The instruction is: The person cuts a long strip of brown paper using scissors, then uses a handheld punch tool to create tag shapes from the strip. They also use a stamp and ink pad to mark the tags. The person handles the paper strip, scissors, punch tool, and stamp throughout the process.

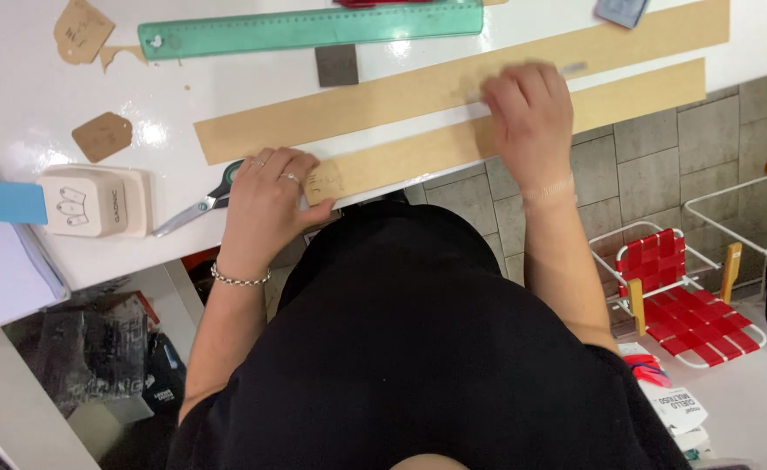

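Kraft-brown thin card strip, long and narrow, lies flat under both hands at the white table's near edge. Left hand presses one end with fingers spread; right hand, blurred, rests fingers-down farther along. Judged light, flexible, easily creased: support it at both ends.

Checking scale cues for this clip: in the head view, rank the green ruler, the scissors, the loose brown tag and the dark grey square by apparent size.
1. Green ruler, by far the longest.
2. Scissors, though the left hand hides part of them.
3. Brown tag and grey square: these look about alike, so no ranking between them.
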